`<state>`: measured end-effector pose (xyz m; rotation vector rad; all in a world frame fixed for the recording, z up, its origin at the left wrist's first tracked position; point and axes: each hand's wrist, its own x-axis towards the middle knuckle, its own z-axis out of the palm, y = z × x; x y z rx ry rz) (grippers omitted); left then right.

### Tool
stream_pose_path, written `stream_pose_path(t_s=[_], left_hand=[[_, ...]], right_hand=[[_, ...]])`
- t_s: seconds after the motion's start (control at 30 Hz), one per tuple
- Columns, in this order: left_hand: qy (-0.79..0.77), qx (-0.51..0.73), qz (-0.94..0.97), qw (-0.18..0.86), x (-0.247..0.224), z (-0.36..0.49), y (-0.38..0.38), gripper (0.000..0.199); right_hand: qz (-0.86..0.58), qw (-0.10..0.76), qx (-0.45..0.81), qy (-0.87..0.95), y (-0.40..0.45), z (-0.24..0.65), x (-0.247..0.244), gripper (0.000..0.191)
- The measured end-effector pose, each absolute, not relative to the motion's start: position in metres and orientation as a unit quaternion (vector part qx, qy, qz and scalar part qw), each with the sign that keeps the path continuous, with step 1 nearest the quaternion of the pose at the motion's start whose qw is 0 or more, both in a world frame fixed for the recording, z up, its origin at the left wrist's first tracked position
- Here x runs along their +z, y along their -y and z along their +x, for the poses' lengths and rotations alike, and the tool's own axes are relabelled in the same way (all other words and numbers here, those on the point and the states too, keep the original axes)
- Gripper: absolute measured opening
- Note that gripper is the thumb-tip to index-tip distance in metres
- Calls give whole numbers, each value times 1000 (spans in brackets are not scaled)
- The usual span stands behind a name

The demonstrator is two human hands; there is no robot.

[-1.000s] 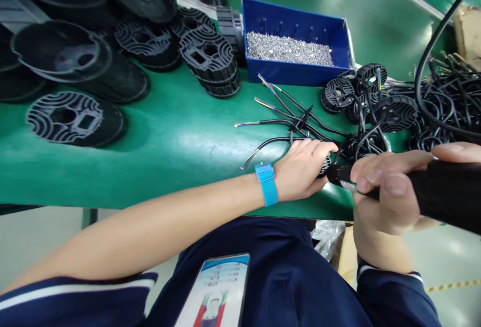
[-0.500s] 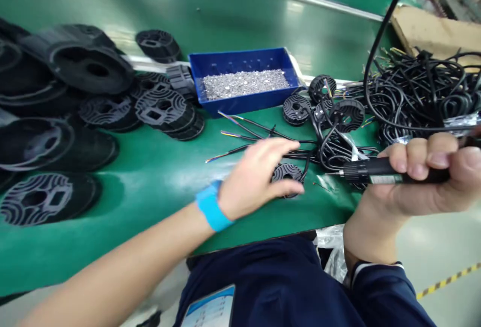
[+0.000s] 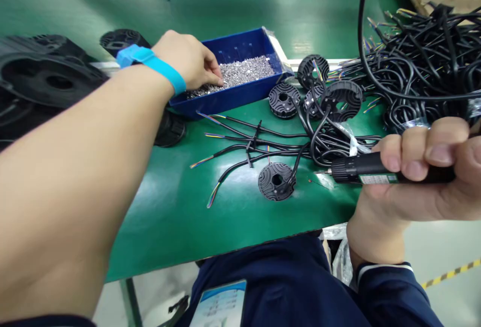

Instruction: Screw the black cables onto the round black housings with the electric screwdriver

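Observation:
My left hand (image 3: 190,61), with a blue band at the wrist, reaches into the blue bin (image 3: 236,91). Its fingertips are pressed together on the small metal screws (image 3: 246,71); what lies between them is too small to make out. My right hand (image 3: 432,167) is wrapped round a black electric screwdriver (image 3: 361,168), whose bit points left over the table. Left of the bit, a round black disc (image 3: 276,182) with a wavy pattern lies flat, a cable joined to it. Black cables (image 3: 278,145) with bare coloured wire ends stretch to its upper left.
More round discs (image 3: 284,100) sit right of the bin. A large heap of black cables (image 3: 421,71) fills the right side. Black cylindrical housings (image 3: 48,84) crowd the left. A black cord (image 3: 361,26) hangs at the upper right. The green table's (image 3: 169,237) front edge runs before my body.
My left hand has moved from above the near disc up and left into the bin, and its fingers have closed. The near disc is uncovered. My right hand still holds the screwdriver.

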<state>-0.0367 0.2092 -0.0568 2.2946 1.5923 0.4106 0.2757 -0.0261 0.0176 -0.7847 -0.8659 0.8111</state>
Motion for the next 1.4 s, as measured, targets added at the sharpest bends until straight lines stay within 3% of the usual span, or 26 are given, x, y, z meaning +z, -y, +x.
stream_pose_path(t_s=[0.13, 0.23, 0.43, 0.83, 1.03, 1.17, 1.27, 1.4], left_hand=[[-634, 55, 768, 72, -34, -27, -188, 76], [-630, 84, 769, 67, -30, -26, -184, 75], [-633, 154, 756, 63, -32, -30, -177, 52], [-648, 185, 737, 53, -29, -33, -171, 34], [-586, 290, 754, 65, -1, -17, -111, 53], [-386, 357, 834, 166, -11, 9, -15, 33], [-364, 335, 828, 264, -25, 28, 38, 17], [-372, 349, 810, 289, -30, 39, 58, 13]], right_hand=[[-277, 772, 396, 412, 30, 281, 11, 48], [-288, 768, 402, 407, 30, 279, 9, 43], [-301, 764, 377, 429, 24, 266, 11, 19], [-344, 755, 351, 434, 20, 259, 13, 22], [-296, 753, 414, 417, 29, 267, 13, 21], [-326, 714, 456, 420, 47, 287, 12, 36], [-398, 678, 432, 442, 56, 294, 14, 42], [-435, 647, 424, 460, 63, 279, 20, 49]])
